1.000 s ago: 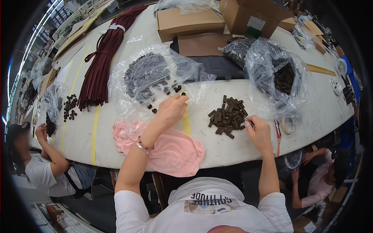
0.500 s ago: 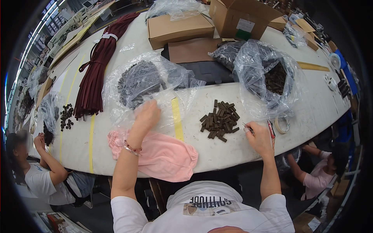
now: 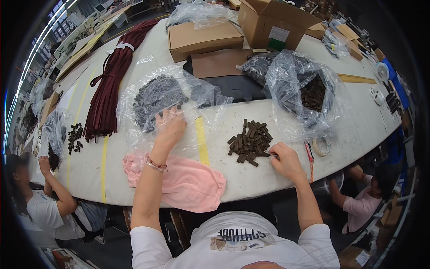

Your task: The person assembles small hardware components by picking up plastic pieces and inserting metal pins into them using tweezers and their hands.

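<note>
My left hand (image 3: 171, 127) reaches over the clear plastic bag (image 3: 139, 136), its fingers spread at the edge of a heap of small dark round pieces (image 3: 154, 101). One dark piece shows by its fingertips; whether the hand grips any is hard to see. On the right, my right hand (image 3: 289, 162) is closed in a pinch on a small thin metal tool (image 3: 268, 153), mostly hidden by the fingers. Its tip points at a pile of short dark brown strips (image 3: 251, 140), close to the pile's right edge. A pink cloth sleeve (image 3: 192, 184) lies below my left hand.
Another open bag (image 3: 286, 98) holds more brown strips. A red-handled tool (image 3: 309, 154) and a tape roll (image 3: 321, 145) lie right of my right hand. Maroon cords (image 3: 105, 98), loose black pieces (image 3: 75, 138) and cardboard boxes (image 3: 206, 38) surround the work. People sit at both sides.
My left hand has moved up to the dark round pieces, its fingers spreading. My right hand has shifted left, bringing the small tool to the strip pile. The view has shifted slightly.
</note>
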